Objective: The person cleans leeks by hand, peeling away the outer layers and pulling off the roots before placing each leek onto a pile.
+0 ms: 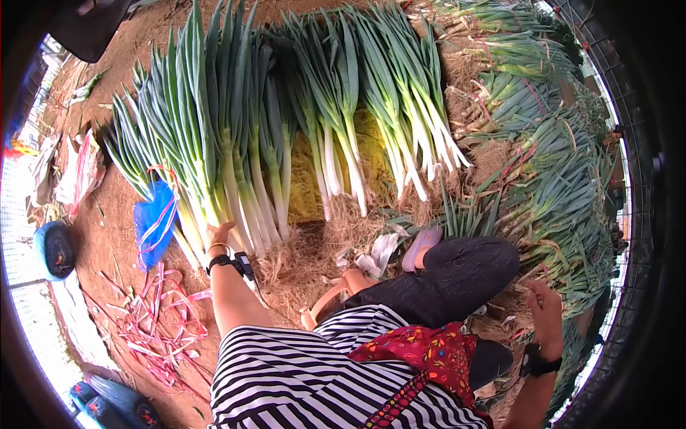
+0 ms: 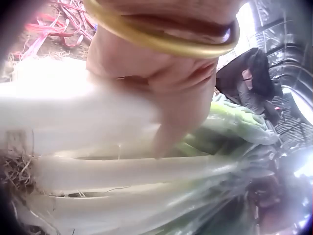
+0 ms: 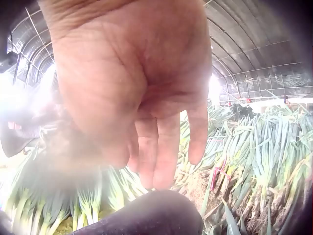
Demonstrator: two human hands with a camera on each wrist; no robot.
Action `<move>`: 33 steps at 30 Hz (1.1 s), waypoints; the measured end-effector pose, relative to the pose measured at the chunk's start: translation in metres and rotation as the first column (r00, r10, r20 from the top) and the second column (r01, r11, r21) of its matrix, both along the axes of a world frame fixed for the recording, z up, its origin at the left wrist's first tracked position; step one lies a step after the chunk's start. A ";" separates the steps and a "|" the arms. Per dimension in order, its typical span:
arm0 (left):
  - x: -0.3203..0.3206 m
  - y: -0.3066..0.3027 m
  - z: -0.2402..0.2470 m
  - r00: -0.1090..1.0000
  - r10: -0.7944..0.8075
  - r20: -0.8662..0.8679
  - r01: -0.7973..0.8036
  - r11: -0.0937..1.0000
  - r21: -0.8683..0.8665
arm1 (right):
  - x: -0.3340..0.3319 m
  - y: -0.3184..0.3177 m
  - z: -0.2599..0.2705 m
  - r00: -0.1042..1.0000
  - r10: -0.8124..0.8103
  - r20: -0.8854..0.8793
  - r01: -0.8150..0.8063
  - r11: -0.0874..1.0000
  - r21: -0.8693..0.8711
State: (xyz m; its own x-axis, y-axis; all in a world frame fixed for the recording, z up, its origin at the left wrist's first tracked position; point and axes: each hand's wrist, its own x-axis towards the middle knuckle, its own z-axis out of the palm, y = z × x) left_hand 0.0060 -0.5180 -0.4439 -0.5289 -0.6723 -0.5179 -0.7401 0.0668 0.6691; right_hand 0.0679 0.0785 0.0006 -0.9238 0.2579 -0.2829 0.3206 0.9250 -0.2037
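Note:
Long green onions [image 1: 229,157] with white stalks and rooted ends lie in a row on the ground. At the left part of the row, my left hand [image 1: 220,234] grips some white stalks near their lower ends. The left wrist view has this hand [image 2: 166,83] with a digit bent down over the pale stalks [image 2: 122,174]; its other fingertips are hidden. My right hand [image 1: 544,307] is raised beside the right knee, away from the row. Seen in the right wrist view, the right hand [image 3: 142,88] holds nothing, its fingers hanging loosely.
Piles of tied green onions [image 1: 550,179] line the right side. Pink and red ribbons [image 1: 161,329] lie tangled at left, below a blue plastic piece [image 1: 156,225]. Another person's hand [image 1: 357,280] shows near the dark trousers [image 1: 457,275]. Yellow sheeting [image 1: 304,179] lies under the row.

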 end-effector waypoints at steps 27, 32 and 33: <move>0.009 -0.043 -0.003 0.640 -0.242 0.729 0.695 0.588 -0.415 | -0.001 -0.014 0.028 0.998 -0.020 -0.066 0.024 0.998 0.052; -0.050 -0.017 -0.018 0.924 -0.290 0.248 0.381 0.729 -0.568 | -0.002 -0.036 0.041 0.997 -0.019 -0.078 0.021 0.999 0.029; -0.066 -0.051 -0.074 0.900 -0.330 0.284 0.422 0.822 -0.382 | 0.001 -0.030 0.041 0.995 0.025 -0.102 -0.022 0.999 0.030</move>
